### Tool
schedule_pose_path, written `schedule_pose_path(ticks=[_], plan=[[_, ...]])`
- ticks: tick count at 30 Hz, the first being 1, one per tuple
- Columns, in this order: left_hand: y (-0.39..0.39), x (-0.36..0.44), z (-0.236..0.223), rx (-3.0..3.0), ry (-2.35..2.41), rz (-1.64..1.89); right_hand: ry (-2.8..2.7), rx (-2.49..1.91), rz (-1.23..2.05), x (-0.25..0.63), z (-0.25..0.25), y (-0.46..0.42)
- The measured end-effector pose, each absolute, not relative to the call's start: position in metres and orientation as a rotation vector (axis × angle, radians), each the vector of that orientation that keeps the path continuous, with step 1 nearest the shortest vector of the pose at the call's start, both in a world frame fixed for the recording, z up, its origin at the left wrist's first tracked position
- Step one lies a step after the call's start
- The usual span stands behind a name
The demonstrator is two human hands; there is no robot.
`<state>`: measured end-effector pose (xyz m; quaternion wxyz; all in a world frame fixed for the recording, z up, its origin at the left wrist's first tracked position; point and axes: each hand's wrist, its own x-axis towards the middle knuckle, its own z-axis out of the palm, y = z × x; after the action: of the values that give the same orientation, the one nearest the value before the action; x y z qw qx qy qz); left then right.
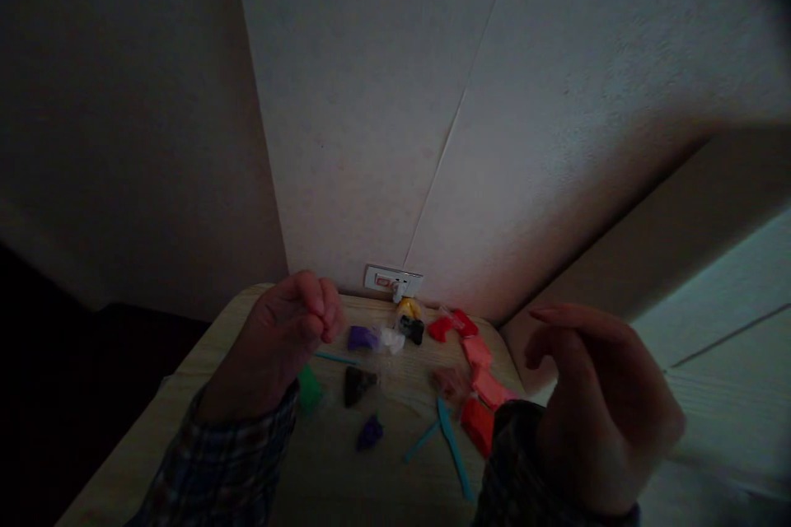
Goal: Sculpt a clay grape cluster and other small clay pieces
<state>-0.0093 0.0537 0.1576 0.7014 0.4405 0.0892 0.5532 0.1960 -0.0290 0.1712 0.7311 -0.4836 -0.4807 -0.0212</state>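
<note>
Wood-grain tabletop (346, 478) at the lower centre carries scattered small clay lumps, purple (362, 337), dark brown (358, 384), orange-red (480, 395), within easy reach. The left hand (275, 346) hovers with fingertips pinched together, on what I cannot tell; the right hand (593, 403), lower right, hangs loosely open and empty.

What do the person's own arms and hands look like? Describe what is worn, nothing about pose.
Both hands are bare: no gloves, and no rings or watch that the dim picture shows. The left hand comes out of a long plaid sleeve in dark checks with lighter lines, cuffed at the wrist. The right hand has a dark cuff, its pattern too dim to tell.
</note>
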Motion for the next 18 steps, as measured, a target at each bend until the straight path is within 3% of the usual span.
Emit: schedule_pose_path(ticks=[10,18], plan=[[0.037,0.010,0.163,1.032,0.433,1.090,-1.393,-1.214,0.110,0.180,0.170,-0.032],[0.028,0.013,0.167,1.075,0.417,1.071,-1.539,-1.044,0.228,0.162,0.177,-0.042]])
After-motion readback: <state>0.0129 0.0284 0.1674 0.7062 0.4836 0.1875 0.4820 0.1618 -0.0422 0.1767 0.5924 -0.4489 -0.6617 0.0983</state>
